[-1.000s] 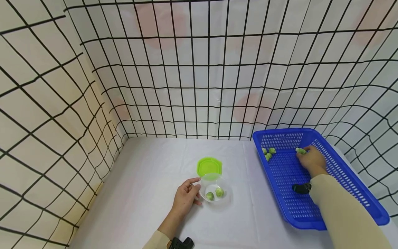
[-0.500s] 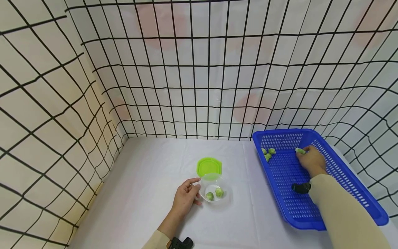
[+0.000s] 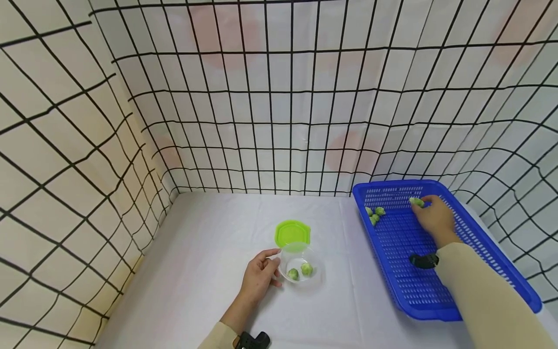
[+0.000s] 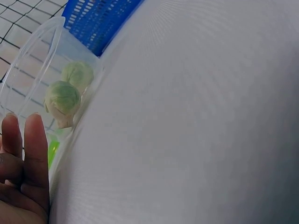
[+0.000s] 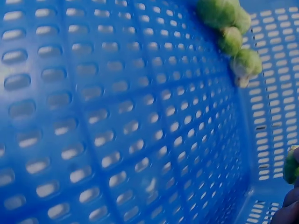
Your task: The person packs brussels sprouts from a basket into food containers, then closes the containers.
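Observation:
My right hand (image 3: 438,220) pinches a Brussels sprout (image 3: 416,201) between thumb and fingers, above the far end of the blue basket (image 3: 403,286). Only a sliver of that sprout and some fingertips (image 5: 287,213) show at the right edge of the right wrist view. Against the left side of a clear plastic bowl (image 3: 301,254) rests my left hand (image 3: 258,276), its fingers loosely extended. Inside the bowl lie two Brussels sprouts (image 4: 62,99). Several more sprouts (image 3: 376,218) sit in the basket's far left corner.
A bright green lid (image 3: 291,233) lies on the white tablecloth (image 3: 209,252) just behind the bowl. Black wire mesh (image 3: 270,121) encloses the table at the back and sides. The basket's raised rim (image 3: 379,261) stands between the bowl and my right hand.
My right hand has risen slightly and moved toward the basket's far end with the Brussels sprout. The left hand and the bowl have stayed in place.

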{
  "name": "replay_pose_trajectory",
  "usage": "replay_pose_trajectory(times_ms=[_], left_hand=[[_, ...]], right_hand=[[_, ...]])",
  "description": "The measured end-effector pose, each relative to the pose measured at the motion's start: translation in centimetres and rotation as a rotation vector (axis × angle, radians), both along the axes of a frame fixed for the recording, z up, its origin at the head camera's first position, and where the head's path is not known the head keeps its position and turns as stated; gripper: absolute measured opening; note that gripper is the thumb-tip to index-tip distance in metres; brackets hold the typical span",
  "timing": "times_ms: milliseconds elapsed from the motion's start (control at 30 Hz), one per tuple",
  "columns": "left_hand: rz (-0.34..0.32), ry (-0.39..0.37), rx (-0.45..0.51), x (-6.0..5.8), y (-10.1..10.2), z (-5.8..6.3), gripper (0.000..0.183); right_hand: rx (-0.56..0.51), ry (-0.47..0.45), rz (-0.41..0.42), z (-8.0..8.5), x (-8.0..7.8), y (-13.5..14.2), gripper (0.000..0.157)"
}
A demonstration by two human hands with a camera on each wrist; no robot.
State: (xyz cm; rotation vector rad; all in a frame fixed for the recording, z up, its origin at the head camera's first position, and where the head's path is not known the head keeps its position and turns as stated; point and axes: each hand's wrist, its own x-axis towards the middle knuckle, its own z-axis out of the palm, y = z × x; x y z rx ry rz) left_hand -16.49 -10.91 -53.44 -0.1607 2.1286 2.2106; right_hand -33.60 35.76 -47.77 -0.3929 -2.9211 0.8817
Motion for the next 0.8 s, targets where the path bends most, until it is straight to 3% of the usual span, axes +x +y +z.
replay_pose_trajectory(times_ms=[367,800], left_hand=[[0.0,-0.01,-0.012,0.0,-0.1,0.1,0.036],[0.003,-0.018,-0.02,0.0,0.0,-0.1,0.035]], right_hand=[[-0.013,0.114,0.047,1.5,0.2,-1.8,0.061],[-0.045,0.228,0.034,2.6,0.6,-3.3,0.06]])
